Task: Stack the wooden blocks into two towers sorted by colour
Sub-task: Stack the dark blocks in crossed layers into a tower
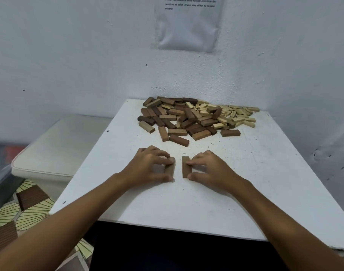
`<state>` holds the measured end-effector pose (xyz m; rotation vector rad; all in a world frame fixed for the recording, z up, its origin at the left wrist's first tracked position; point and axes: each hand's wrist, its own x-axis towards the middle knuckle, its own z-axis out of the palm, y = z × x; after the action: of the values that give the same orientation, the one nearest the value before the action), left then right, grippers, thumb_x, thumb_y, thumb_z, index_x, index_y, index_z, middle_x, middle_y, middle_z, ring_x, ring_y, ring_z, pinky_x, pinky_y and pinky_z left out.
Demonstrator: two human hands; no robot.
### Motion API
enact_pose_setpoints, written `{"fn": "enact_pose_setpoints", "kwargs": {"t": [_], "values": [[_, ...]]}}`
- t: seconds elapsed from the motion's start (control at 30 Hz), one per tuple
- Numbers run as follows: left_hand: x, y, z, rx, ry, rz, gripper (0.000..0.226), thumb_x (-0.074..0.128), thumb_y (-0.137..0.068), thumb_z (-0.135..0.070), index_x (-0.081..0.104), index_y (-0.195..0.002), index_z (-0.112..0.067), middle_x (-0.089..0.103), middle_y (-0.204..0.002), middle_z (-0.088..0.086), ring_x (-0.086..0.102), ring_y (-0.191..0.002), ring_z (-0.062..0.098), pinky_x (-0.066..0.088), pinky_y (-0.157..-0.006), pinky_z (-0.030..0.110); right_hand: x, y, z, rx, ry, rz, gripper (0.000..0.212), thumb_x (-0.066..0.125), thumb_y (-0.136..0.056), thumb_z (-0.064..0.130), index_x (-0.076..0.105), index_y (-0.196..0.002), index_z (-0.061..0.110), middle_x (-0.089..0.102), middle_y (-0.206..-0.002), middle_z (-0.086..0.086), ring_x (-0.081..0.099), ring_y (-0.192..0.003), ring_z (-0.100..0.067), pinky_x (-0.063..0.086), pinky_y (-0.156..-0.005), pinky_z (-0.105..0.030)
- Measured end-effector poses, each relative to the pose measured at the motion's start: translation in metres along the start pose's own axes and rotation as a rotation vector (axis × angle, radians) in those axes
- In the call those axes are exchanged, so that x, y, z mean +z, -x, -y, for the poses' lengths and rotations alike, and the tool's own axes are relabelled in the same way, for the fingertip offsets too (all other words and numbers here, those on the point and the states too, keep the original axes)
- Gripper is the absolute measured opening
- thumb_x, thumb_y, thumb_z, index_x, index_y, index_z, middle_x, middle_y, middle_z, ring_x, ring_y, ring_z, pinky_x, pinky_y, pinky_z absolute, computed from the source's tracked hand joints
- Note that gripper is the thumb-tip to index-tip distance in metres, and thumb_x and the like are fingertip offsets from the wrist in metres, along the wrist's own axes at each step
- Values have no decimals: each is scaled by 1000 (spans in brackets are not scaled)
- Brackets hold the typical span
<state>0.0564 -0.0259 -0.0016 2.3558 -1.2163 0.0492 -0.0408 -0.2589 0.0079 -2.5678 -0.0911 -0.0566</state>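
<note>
Near the pile, on the table, the left hand pinches one brown block and the right hand pinches another, both lying flat, parallel, slightly apart.

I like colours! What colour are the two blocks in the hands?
Brown, both blocks, seen in the head view.

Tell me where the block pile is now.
In the head view, the pile sits at the table's far edge by the wall, beyond both hands.
</note>
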Motion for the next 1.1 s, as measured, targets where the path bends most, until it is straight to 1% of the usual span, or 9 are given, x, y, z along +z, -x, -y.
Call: {"fn": "enact_pose_setpoints", "kwargs": {"t": [0.13,0.2,0.3,0.37,0.43,0.53,0.77,0.93,1.1], "values": [[6,12,-1,23,15,-65,68,61,-68,-76,73,-116,-29,67,-119,-9,54,-112,11,44,-91,42,11,7,10,-59,-14,6,46,72,-82,49,67,-124,29,59,-112,11,43,-106,-3,43,-87,-32],[9,15,-1,22,48,-98,66,64,-68,-74,73,-116,-29,67,-118,-8,55,-110,11,46,-91,46,9,0,13,-52,-93,-75,37,66,-87,45,70,-118,27,58,-111,11,48,-106,-4,46,-89,-34],[11,18,-2,8,117,-136,71,62,-69,-78,73,-116,-26,67,-118,-8,56,-108,9,47,-91,46,2,-28,14,-21,-47,-187,33,54,-98,29,64,-129,20,54,-136,6,41,-125,-11,40,-102,-38],[12,19,-3,2,146,-144,74,59,-69,-81,73,-117,-26,66,-118,-9,55,-107,6,47,-92,44,0,-48,14,-19,104,-149,41,45,-100,26,54,-140,21,41,-152,3,32,-136,-18,34,-108,-43],[13,20,-2,-3,157,-140,75,58,-69,-81,73,-118,-26,66,-119,-9,54,-106,5,46,-92,44,2,-62,11,-34,270,-72,47,38,-100,26,46,-146,20,33,-158,1,29,-138,-24,32,-109,-47],[14,19,-1,-9,169,-140,74,60,-69,-80,72,-118,-26,65,-120,-10,53,-105,4,47,-91,45,4,-63,6,-54,447,-18,54,26,-97,29,41,-148,18,37,-156,0,32,-137,-24,32,-105,-45],[16,19,2,-9,177,-153,69,67,-68,-74,73,-117,-25,65,-119,-10,55,-104,6,47,-91,48,-5,-19,-1,-55,547,-92,75,9,-81,38,61,-130,13,59,-129,-4,45,-115,-26,38,-90,-41],[15,20,-1,-25,177,-139,69,67,-67,-73,73,-117,-26,65,-119,-10,55,-106,7,47,-91,47,-3,18,10,-48,521,-84,68,17,-80,39,66,-119,11,60,-116,-5,45,-108,-25,37,-86,-38],[12,19,-5,-60,160,-112,73,66,-64,-76,72,-118,-27,64,-119,-11,54,-109,9,46,-94,45,3,43,29,-30,417,-39,58,34,-86,39,62,-127,10,54,-114,-3,42,-110,-21,40,-88,-33]]}}
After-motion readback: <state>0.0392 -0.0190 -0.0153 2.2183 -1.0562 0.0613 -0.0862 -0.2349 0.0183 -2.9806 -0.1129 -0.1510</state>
